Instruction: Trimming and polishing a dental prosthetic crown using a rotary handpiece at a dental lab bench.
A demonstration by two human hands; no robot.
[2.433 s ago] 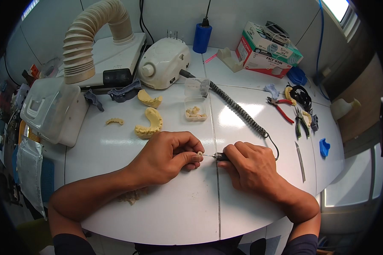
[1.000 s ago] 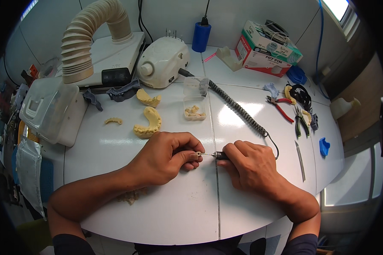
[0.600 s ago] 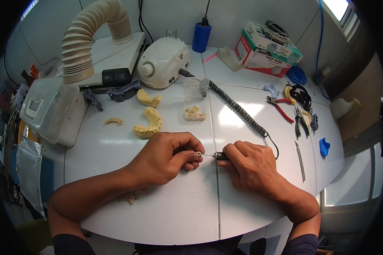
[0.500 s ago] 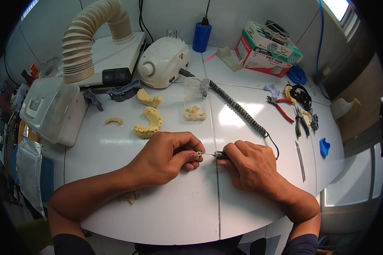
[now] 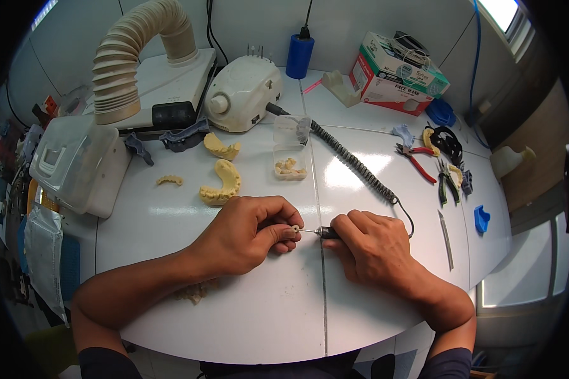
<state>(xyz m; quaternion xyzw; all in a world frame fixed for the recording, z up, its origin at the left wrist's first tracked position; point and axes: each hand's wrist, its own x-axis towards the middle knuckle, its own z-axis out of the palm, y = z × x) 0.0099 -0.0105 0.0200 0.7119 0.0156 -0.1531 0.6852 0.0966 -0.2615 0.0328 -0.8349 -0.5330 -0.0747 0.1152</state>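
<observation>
Over the middle of the white table my left hand (image 5: 243, 234) pinches a small pale tooth-like piece (image 5: 296, 228) between thumb and fingertips. My right hand (image 5: 376, 246) wraps round a dark rotary handpiece (image 5: 327, 232), held almost level. Its thin metal bur points left and meets the piece, or nearly so; the exact contact is too small to tell. Beyond my left hand stand a yellow dental cast (image 5: 226, 182), a second cast piece (image 5: 221, 148) and a short curved row of teeth (image 5: 169, 180). An opened clear box (image 5: 289, 175) holds several small cream pieces.
A coiled cord (image 5: 354, 161) runs from near the white control unit (image 5: 243, 95) toward my right hand. Red-handled pliers (image 5: 418, 165), black-handled pliers (image 5: 447, 183) and a slim metal knife (image 5: 446, 240) lie at right. A ribbed hose (image 5: 117, 69) and lidded plastic box (image 5: 76, 164) stand at left.
The handpiece and my right hand have shifted very slightly, with the bur still at the small piece. My left hand looks almost unmoved.
</observation>
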